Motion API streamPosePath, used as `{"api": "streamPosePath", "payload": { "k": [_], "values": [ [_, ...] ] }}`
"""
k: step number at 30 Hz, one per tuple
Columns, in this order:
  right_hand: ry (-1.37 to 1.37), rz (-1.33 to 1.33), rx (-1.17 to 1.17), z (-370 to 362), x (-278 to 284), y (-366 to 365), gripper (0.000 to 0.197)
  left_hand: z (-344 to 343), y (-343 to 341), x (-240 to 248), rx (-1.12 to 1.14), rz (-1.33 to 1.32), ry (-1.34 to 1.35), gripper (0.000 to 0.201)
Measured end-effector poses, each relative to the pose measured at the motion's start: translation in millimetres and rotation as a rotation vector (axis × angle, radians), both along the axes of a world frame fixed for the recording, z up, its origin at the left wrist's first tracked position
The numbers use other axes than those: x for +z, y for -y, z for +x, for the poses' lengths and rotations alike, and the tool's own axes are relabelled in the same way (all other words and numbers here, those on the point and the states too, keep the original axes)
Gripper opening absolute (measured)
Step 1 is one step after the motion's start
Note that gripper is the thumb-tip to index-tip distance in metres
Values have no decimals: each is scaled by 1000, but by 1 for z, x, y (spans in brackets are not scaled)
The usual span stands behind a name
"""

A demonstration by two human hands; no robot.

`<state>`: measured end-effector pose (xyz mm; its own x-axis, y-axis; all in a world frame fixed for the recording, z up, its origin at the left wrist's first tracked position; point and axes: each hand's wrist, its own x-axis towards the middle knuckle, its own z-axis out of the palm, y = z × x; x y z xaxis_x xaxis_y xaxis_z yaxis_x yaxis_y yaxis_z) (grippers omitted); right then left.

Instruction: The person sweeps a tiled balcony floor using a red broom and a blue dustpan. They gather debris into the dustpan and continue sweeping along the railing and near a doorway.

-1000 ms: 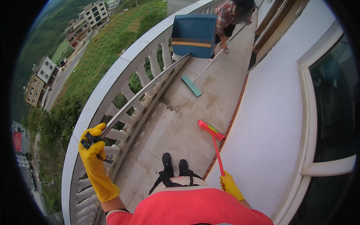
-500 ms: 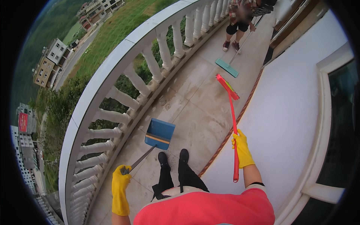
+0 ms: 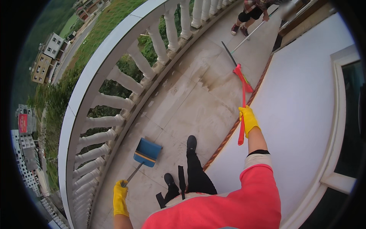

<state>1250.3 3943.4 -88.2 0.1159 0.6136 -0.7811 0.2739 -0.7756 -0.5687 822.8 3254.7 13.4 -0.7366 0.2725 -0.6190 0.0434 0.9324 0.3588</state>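
My left hand, in a yellow rubber glove, is closed round the grey handle of a blue dustpan. The pan, with a comb-like toothed strip near its handle, hangs over or rests on the tiles left of my feet; which, I cannot tell. On the right, my right hand, gloved the same way, grips a red long-handled broom. Its red head with yellow-green bristles points away from me, close to the wall base. Just beyond it is a flat mop, its head seen edge-on, held by another person.
A white balustrade curves along the left, with greenery and buildings below. A white wall with a window bounds the right. The other person stands at the far end. Wet brownish stains mark the tiled floor.
I have stepped forward with one foot. The broom has moved ahead and right, the dustpan left and lower in view. The other person's mop head has turned from flat to edge-on.
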Motion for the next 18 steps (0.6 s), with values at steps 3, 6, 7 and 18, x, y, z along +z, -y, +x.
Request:
{"api": "streamPosePath", "payload": {
  "k": [3, 6, 7, 18],
  "values": [
    [224, 18, 83, -44, -38, 66, 63, 4, 25, -31, -175, -14, -33, 32],
    [413, 4, 291, -81, -64, 137, 68, 8, 20, -48, -228, -121, -75, 30],
    [408, 3, 325, -98, -62, 162, 69, 1, 25, -50, -203, -149, -36, 30],
    [465, -237, 930, -116, 62, 460, 77, -47, 36, -55, -326, -99, 18, 24]
  ]
}}
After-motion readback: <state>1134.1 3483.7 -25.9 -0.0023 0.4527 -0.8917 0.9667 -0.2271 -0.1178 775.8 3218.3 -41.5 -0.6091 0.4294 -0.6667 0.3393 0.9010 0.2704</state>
